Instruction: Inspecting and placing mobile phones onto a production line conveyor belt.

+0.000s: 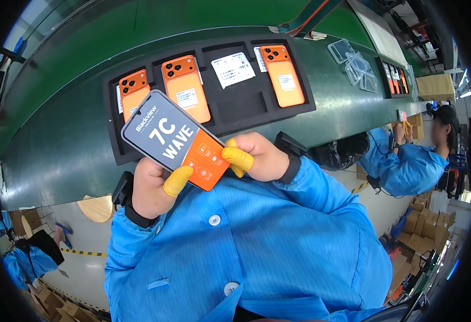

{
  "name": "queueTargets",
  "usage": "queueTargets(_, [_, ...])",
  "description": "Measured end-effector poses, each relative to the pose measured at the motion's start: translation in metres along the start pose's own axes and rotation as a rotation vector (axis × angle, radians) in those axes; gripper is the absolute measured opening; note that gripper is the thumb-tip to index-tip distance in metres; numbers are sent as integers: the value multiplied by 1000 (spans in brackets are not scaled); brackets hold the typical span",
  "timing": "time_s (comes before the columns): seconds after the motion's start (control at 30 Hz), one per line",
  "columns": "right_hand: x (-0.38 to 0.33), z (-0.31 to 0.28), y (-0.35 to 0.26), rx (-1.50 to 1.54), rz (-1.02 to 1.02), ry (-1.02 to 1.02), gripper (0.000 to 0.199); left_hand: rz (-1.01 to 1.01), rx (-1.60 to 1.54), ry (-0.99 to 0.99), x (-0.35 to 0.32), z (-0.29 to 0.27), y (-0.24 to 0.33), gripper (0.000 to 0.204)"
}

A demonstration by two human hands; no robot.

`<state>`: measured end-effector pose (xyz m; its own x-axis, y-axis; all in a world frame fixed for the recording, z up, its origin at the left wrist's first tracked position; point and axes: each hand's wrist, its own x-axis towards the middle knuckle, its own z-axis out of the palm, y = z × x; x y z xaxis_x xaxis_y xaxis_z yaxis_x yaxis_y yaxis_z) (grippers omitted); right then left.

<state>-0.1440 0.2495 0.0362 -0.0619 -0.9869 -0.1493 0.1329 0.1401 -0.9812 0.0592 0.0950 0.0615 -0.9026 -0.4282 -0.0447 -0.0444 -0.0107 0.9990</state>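
Both forearms, in blue sleeves with dark wristbands, rise from the lower edge and meet close in front of the chest. The left hand (148,189) is curled, its thumb, capped in a yellow finger cot, pressed forward and upward. The right hand (259,156) is also curled, knuckles up, with yellow-capped fingertips (239,157) pinched toward the left. The hands sit near each other, not touching.

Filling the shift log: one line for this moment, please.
both hands hold grey-orange smartphone | above black foam tray | green conveyor belt
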Motion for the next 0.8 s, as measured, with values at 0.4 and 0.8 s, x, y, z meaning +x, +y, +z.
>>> queueTargets(0.4, [0, 6, 11, 26, 26, 34, 34, -60, -158, 108, -6, 11, -6, 25])
queueTargets(0.8, [0, 7, -13, 147, 41, -8, 28, -97, -358, -1, -2, 3, -14, 29])
